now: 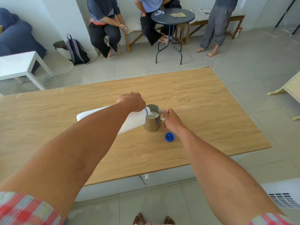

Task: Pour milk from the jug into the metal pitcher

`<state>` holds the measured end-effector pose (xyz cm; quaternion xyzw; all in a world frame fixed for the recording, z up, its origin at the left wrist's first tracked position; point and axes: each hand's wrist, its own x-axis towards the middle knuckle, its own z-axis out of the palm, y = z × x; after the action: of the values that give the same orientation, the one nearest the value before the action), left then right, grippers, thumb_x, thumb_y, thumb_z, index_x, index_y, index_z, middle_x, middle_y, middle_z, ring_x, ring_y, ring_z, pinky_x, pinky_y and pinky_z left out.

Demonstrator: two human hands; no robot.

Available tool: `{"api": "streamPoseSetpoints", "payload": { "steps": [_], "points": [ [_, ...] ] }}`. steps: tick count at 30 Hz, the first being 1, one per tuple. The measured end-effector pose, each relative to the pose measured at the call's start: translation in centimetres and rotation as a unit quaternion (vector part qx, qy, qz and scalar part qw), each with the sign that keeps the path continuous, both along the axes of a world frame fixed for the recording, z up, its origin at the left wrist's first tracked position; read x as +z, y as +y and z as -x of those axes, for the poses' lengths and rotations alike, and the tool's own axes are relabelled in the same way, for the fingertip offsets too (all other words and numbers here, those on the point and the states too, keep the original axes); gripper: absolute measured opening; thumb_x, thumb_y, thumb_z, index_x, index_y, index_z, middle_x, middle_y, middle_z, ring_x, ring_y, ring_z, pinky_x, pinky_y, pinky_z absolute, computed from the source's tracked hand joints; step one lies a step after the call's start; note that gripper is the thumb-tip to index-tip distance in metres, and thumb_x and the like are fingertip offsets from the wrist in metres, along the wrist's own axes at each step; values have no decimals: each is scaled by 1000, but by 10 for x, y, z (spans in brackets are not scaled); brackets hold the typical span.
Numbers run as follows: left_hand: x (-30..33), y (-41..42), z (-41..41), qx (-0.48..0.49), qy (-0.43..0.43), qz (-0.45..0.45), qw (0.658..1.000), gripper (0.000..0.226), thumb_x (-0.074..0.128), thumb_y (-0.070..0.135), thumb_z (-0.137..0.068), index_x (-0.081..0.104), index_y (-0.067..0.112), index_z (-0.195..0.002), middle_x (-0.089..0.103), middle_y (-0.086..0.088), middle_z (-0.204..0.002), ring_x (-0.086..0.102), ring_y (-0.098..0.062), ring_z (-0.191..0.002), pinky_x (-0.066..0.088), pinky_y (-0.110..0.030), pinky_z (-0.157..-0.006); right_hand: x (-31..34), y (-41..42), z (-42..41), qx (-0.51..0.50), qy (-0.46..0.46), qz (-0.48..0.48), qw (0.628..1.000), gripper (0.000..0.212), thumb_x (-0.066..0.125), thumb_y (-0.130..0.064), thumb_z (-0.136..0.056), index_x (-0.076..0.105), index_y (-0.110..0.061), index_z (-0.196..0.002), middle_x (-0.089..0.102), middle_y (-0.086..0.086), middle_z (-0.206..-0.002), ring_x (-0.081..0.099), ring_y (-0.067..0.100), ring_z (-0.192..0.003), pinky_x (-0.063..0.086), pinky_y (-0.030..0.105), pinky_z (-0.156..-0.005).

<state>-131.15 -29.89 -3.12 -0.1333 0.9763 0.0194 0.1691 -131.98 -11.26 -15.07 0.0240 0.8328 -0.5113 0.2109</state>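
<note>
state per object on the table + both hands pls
jug: uncapped, tipped on its side, mouth over the pitcher, milk pouring
pitcher: upright on the table, partly filled with milk
cap: off, lying on the table beside the pitcher, open side up
left hand: gripping the jug near its neck
right hand: holding the pitcher at its handle side
</note>
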Motion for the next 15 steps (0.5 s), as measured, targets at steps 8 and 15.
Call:
{"api": "streamPoseSetpoints", "payload": {
  "steps": [8,15],
  "points": [
    [0,-1,0,-6,2,4,1000,24,46,31,-99,62,14,-101,57,-2,-83,51,-20,-67,34,-31,-55,0,0,0,5,0,-5,1000,41,32,-48,-112,51,-16,-128,63,4,-118,70,17,-81,54,35,-71],
    [0,0,1,-3,2,6,1000,22,47,31,-100,60,14,-101,55,-3,-83,49,-21,-66,38,-34,-62,1,0,0,4,1,-3,1000,42,33,-48,-112,51,-15,-130,62,4,-121,69,16,-79,52,30,-64]
  ]
}}
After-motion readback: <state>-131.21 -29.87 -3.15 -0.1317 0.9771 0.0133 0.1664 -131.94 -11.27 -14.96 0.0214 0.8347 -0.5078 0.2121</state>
